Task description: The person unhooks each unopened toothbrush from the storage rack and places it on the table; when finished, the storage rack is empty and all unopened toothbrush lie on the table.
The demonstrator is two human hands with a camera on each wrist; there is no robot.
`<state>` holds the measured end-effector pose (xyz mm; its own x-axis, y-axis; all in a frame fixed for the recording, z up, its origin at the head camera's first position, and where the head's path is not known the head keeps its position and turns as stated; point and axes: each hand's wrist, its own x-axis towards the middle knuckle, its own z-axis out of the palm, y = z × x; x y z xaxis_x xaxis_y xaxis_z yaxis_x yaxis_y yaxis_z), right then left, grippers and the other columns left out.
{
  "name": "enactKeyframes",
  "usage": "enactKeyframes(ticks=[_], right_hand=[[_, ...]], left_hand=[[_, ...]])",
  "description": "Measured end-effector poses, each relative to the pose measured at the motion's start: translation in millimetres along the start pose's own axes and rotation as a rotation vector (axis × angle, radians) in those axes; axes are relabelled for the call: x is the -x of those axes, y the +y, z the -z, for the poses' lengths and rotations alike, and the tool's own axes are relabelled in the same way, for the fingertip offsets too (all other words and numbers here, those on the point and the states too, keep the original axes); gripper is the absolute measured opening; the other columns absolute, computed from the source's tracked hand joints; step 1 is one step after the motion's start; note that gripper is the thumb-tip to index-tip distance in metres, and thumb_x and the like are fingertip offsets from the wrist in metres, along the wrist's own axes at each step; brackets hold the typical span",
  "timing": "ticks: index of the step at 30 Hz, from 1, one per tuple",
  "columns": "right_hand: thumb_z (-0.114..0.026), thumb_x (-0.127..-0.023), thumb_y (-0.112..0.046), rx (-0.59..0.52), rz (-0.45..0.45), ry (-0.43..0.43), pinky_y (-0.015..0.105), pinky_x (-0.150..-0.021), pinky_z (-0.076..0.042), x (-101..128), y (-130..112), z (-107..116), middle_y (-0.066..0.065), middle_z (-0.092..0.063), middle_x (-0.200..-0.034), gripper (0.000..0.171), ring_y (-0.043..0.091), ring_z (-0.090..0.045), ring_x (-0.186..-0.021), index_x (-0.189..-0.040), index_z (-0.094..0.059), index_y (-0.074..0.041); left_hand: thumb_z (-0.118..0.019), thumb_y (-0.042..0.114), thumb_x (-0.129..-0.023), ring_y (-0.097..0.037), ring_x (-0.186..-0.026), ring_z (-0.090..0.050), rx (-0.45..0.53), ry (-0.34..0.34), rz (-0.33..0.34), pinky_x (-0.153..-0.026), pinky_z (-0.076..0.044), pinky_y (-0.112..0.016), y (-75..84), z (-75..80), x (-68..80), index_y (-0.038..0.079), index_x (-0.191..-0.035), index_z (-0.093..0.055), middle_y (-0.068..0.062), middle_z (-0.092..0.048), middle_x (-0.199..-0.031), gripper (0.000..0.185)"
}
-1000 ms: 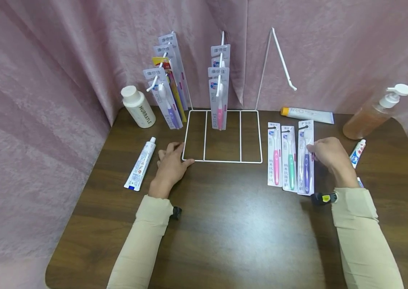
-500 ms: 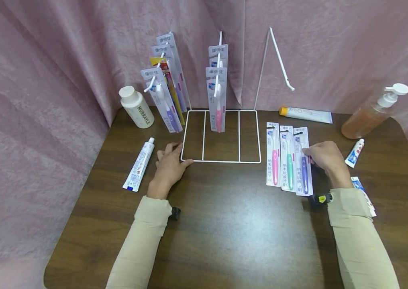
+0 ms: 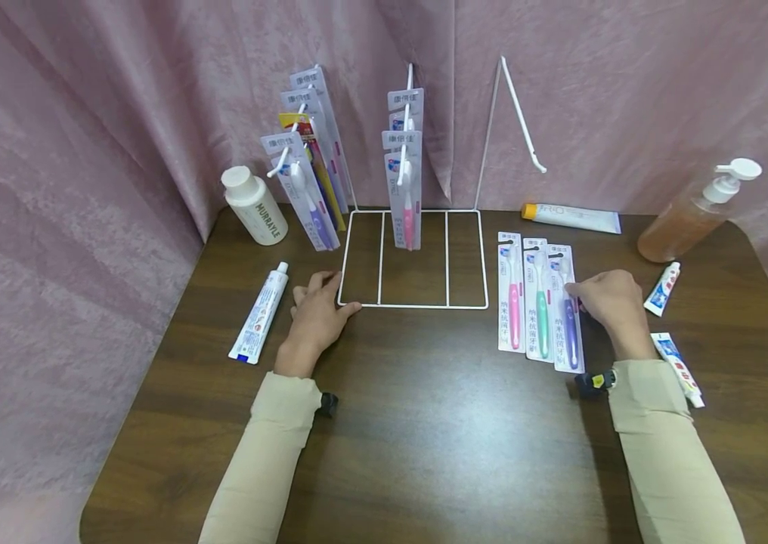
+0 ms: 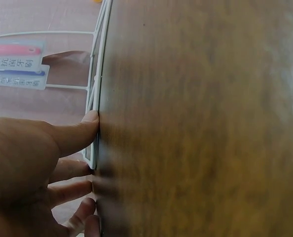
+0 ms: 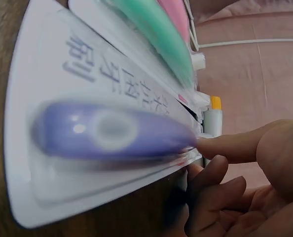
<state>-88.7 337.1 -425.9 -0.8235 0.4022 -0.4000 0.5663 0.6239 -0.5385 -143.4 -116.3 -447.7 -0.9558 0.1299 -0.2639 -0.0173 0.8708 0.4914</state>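
Note:
In the head view my right hand (image 3: 610, 301) pinches the right edge of a packaged purple toothbrush (image 3: 567, 313). The right wrist view shows the thumb (image 5: 225, 148) on this pack and the other fingers curled by its edge. To its left lie a packaged green toothbrush (image 3: 538, 302) and a packaged pink toothbrush (image 3: 511, 298), side by side on the table. My left hand (image 3: 316, 321) rests at the front left corner of a white wire display rack (image 3: 418, 306). Its thumb (image 4: 77, 136) touches the front bar, with the other fingers loosely spread beside the corner.
Packaged toothbrushes hang on the rack's left hook (image 3: 278, 162) and middle hook (image 3: 402, 162); the right hook (image 3: 520, 113) is bare. Around stand a white bottle (image 3: 255, 205) and a pump bottle (image 3: 679, 219). Toothpaste tubes lie left (image 3: 258, 313), behind (image 3: 574, 217) and right (image 3: 678, 369).
My right hand has drawn the purple toothbrush pack slightly toward me, into line beside the green one. My left hand stays at the rack. The head view has shifted a little.

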Motion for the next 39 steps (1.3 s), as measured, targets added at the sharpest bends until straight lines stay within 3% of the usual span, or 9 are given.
enactKeyframes(ticks=[20,23,26,29,33,35,39], right_hand=[[-0.063,-0.113,-0.034,0.016,0.0,0.034,0.041,-0.074,-0.045,2,0,-2,0.015,-0.074,-0.083,0.048,0.035,-0.063,-0.089,-0.103,-0.081,0.01],[-0.059,-0.114,-0.035,0.004,-0.012,0.073,0.04,-0.073,-0.046,3,-2,-6,0.02,-0.076,-0.093,0.051,0.036,-0.064,-0.092,-0.11,-0.08,0.011],[-0.054,-0.116,-0.038,-0.028,0.003,0.13,0.038,-0.074,-0.047,6,-12,-12,0.027,-0.077,-0.115,0.056,0.038,-0.065,-0.1,-0.127,-0.078,0.012],[-0.056,-0.117,-0.037,-0.095,0.111,0.203,0.034,-0.078,-0.047,10,-33,-19,0.03,-0.076,-0.131,0.054,0.034,-0.066,-0.106,-0.14,-0.075,0.008],[-0.068,-0.114,-0.026,-0.265,0.388,0.288,0.018,-0.072,-0.048,18,-71,-31,0.025,-0.081,-0.127,0.038,0.007,-0.07,-0.084,-0.137,-0.08,0.002],[-0.074,-0.111,-0.018,-0.392,0.531,0.282,0.012,-0.066,-0.051,22,-93,-38,0.024,-0.081,-0.124,0.031,-0.007,-0.066,-0.073,-0.134,-0.082,0.002],[-0.079,-0.106,-0.006,-0.578,0.725,0.2,0.011,-0.067,-0.057,29,-135,-52,0.025,-0.076,-0.125,0.032,-0.013,-0.068,-0.07,-0.136,-0.079,0.006]], left_hand=[[-0.072,0.04,-0.114,-0.052,-0.152,-0.036,0.01,0.005,-0.002,-0.124,-0.038,-0.073,0.2,-1.3,-1.2,0.01,-0.179,-0.038,-0.015,-0.031,-0.187,0.08],[-0.072,0.04,-0.114,-0.052,-0.153,-0.036,0.012,0.005,-0.001,-0.124,-0.038,-0.074,0.2,-1.5,-0.9,0.009,-0.179,-0.038,-0.015,-0.031,-0.187,0.079],[-0.072,0.04,-0.114,-0.052,-0.154,-0.035,0.015,0.006,0.0,-0.125,-0.038,-0.074,-0.7,-1.2,0.0,0.009,-0.179,-0.038,-0.015,-0.031,-0.187,0.08],[-0.072,0.04,-0.113,-0.052,-0.154,-0.035,0.008,0.004,0.0,-0.126,-0.037,-0.074,-1.2,-0.1,1.5,0.009,-0.179,-0.038,-0.014,-0.031,-0.186,0.08],[-0.072,0.039,-0.114,-0.052,-0.155,-0.035,0.007,0.004,0.001,-0.127,-0.036,-0.074,-2.5,-0.3,1.7,0.009,-0.179,-0.038,-0.015,-0.031,-0.186,0.08],[-0.072,0.039,-0.114,-0.053,-0.154,-0.035,0.007,0.006,0.0,-0.126,-0.036,-0.074,-2.7,-0.9,1.3,0.008,-0.178,-0.039,-0.015,-0.032,-0.186,0.079],[-0.072,0.038,-0.114,-0.053,-0.152,-0.036,0.007,0.016,-0.006,-0.124,-0.037,-0.074,-1.7,-1.1,0.7,0.007,-0.178,-0.039,-0.016,-0.033,-0.186,0.078]])
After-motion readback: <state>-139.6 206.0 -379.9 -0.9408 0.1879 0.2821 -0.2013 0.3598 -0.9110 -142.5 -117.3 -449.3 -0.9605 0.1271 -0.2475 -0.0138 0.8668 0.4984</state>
